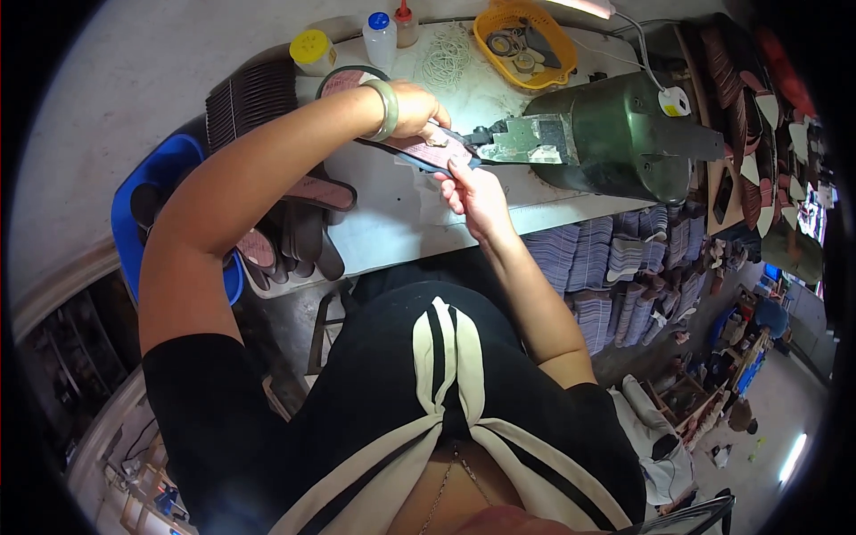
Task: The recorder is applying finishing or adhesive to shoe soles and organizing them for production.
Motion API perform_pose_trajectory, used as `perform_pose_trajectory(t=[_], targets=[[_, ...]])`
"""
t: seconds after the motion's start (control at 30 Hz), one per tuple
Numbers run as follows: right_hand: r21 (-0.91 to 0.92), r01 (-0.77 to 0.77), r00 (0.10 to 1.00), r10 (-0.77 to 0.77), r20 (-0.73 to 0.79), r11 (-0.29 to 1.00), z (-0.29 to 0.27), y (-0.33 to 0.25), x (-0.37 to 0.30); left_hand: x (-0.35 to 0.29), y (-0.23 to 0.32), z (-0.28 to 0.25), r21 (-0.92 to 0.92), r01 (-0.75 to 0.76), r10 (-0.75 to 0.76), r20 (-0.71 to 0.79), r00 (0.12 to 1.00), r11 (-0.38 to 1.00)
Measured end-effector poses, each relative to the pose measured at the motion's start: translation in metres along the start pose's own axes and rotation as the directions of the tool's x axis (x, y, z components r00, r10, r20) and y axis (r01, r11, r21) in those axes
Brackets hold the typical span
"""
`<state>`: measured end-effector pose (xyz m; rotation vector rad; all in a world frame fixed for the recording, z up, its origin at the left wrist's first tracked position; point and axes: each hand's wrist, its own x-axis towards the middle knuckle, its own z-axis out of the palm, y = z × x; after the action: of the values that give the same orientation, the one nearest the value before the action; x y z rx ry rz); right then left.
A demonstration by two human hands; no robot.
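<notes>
Head-worn, my single wide fisheye view looks down past my shirt (370,379) onto the table (383,227) close before me.

along the table's (383,234) far edge, left to right: a jar (312,52), two bottles (381,45), a heap of string (446,58), a basket (486,49). a machine (615,134) takes the right end; at its left tip is a sole (455,155). upright soles (254,105) line the far left corner, loose soles (321,191) the near left. a tub (125,214) sits beside the left edge, stacked pieces (588,259) below the near edge, rightward.
</notes>
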<state>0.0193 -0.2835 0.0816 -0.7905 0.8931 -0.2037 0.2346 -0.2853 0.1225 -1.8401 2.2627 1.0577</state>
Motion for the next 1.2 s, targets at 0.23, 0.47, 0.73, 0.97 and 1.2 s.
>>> perform_pose_trajectory(t=[0.23, 0.47, 0.73, 0.97, 1.2], targets=[[-0.183, 0.030, 1.000, -0.028, 0.015, 0.983, -0.017, -0.004, 0.002, -0.014, 0.015, 0.018, -0.213, 0.213, -0.210, 0.038, 0.977, 0.954], [-0.286, 0.070, 0.997, -0.076, -0.012, 0.956, -0.012, -0.008, -0.002, -0.023, 0.028, 0.039, -0.430, 0.251, -0.290, -0.026, 0.957, 0.867], [-0.232, 0.152, 0.979, -0.179, -0.098, 0.961, -0.007, 0.004, -0.003, -0.028, 0.045, 0.061, -0.534, 0.214, -0.379, -0.222, 0.898, 0.818], [-0.339, 0.192, 0.960, -0.248, -0.128, 0.921, -0.017, 0.012, -0.015, -0.021, 0.060, 0.081, -0.578, 0.267, -0.496, -0.284, 0.820, 0.772], [-0.544, 0.362, 0.862, -0.494, -0.115, 0.757, -0.029, 0.039, -0.044, -0.017, 0.086, 0.101, -0.657, 0.299, -0.687, -0.474, 0.551, 0.692]])
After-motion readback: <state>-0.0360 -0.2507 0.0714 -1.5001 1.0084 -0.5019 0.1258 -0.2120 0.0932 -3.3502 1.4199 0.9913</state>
